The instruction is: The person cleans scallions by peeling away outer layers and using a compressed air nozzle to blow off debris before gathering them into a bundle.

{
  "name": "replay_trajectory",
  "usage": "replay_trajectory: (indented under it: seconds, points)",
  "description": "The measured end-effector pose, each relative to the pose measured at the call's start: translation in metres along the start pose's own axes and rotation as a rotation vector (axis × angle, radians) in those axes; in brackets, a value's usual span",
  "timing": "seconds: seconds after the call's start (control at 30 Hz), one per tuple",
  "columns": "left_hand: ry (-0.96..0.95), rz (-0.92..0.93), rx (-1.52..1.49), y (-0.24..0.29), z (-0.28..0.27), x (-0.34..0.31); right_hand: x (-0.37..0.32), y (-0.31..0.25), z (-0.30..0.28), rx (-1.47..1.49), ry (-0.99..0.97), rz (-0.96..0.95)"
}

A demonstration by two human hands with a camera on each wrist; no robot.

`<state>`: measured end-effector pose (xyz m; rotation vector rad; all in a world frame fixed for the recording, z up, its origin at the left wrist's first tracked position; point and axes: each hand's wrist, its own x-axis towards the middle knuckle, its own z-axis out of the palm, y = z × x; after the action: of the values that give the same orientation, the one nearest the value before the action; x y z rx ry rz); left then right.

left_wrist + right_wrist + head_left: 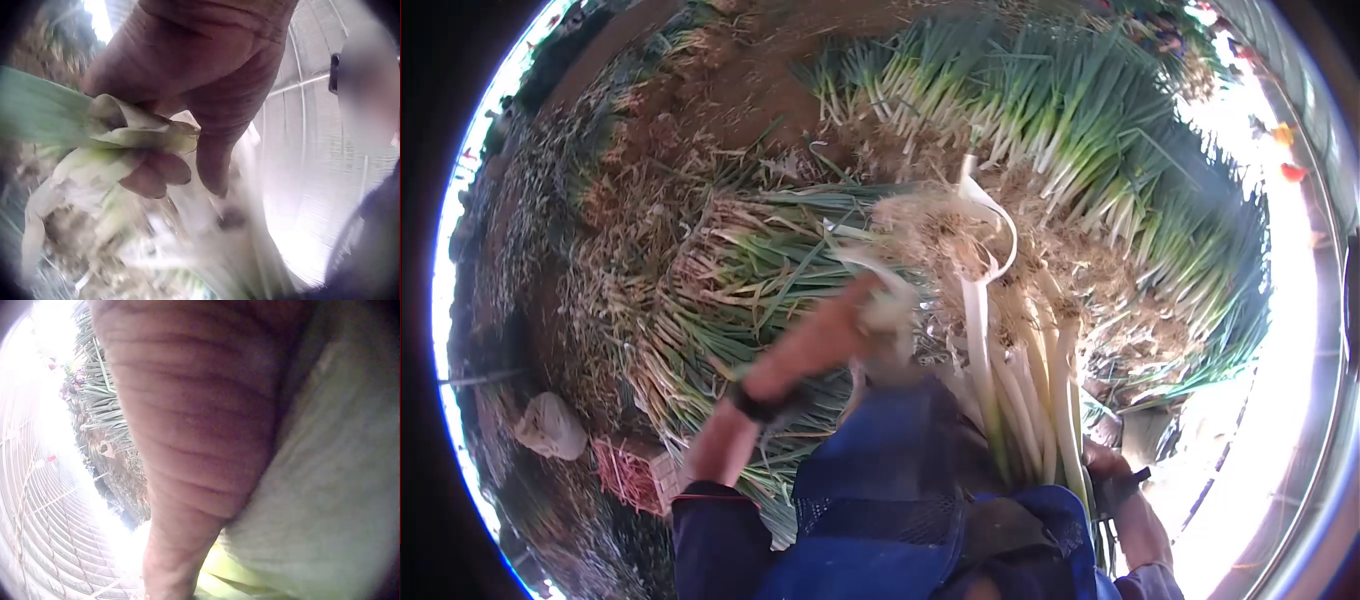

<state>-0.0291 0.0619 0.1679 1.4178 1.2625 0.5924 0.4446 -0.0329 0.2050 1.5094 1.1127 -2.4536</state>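
A bundle of long green onions (1020, 400), white stalks with brown roots up, leans across the lap. My right hand (1105, 462) grips the bundle low on its right side. Close up in the right wrist view, that hand (194, 437) lies against a pale stalk (325, 481). Blurred at the left of the bundle, my left hand (825, 335) holds peeled onion skin (887, 310). In the left wrist view, thumb and fingers curl round this limp skin, with a green leaf trailing left. A loose white strip (1005, 225) curls over the roots of one stalk.
Untrimmed green onions (750, 250) lie heaped on the left. Rows of cleaned onions (1040, 110) stand along the back and right. Left of the lap are a crate (635, 475) and a pale sack (550, 427). A blue apron (880, 500) covers the lap.
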Motion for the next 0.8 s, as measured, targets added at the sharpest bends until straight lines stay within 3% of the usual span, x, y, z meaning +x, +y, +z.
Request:
replay_trajectory:
  seconds: [0.03, 0.1, 0.23, 0.3, 0.37, 0.4, 0.43, 0.47, 0.5, 0.53, 0.6, 0.63, 0.67, 0.73, 0.77, 0.8]
  points:
    - [-0.028, 0.176, 0.062, -0.002, 0.039, 0.002, 0.000, -0.002, -0.001, 0.015, 0.008, -0.010]
    - [-0.080, 0.011, 0.045, 0.026, 0.085, 0.008, 0.006, -0.008, -0.004, 0.034, 0.013, -0.036]
    - [-0.203, -0.149, -0.191, 0.053, 0.082, 0.023, 0.010, 0.001, -0.011, 0.075, 0.005, -0.098]
    - [-0.316, -0.170, 0.162, 0.040, 0.064, 0.027, 0.015, 0.005, -0.011, 0.093, -0.007, -0.125]
    - [0.006, -0.442, -0.124, 0.022, 0.026, 0.025, 0.009, 0.024, -0.023, 0.115, -0.020, -0.150]
    - [0.000, -0.450, -0.112, -0.047, -0.001, 0.038, 0.010, 0.028, -0.020, 0.130, -0.026, -0.156]
    - [0.311, 0.193, -0.739, -0.122, -0.040, 0.035, 0.012, 0.028, -0.018, 0.196, -0.028, -0.048]
    - [0.806, 0.174, -0.184, 0.034, -0.068, 0.019, 0.012, 0.028, -0.017, 0.207, -0.028, -0.055]
    - [0.870, -0.212, -0.173, 0.104, -0.100, 0.015, 0.012, 0.026, -0.015, 0.151, -0.009, -0.078]
    - [0.895, 0.080, -0.183, 0.068, -0.135, 0.012, 0.011, 0.023, -0.013, 0.096, 0.011, -0.100]
    - [0.852, 0.005, -0.055, 0.132, -0.109, -0.014, 0.009, 0.013, -0.009, 0.055, 0.031, -0.100]
    - [0.623, 0.086, 0.063, 0.129, -0.098, -0.019, 0.010, 0.008, -0.007, 0.045, 0.009, -0.089]
    - [0.547, 0.449, 0.191, 0.131, -0.065, -0.012, 0.010, 0.003, -0.007, 0.031, -0.012, -0.080]
    - [0.303, 0.643, 1.037, 0.154, -0.048, -0.012, 0.006, -0.009, -0.007, 0.003, -0.033, -0.032]
    - [0.337, 0.620, 1.195, 0.153, -0.028, -0.013, 0.006, -0.016, -0.004, -0.009, -0.033, -0.021]
    - [0.160, 0.191, 1.173, 0.160, -0.022, -0.018, 0.006, -0.022, -0.001, -0.020, -0.032, -0.011]
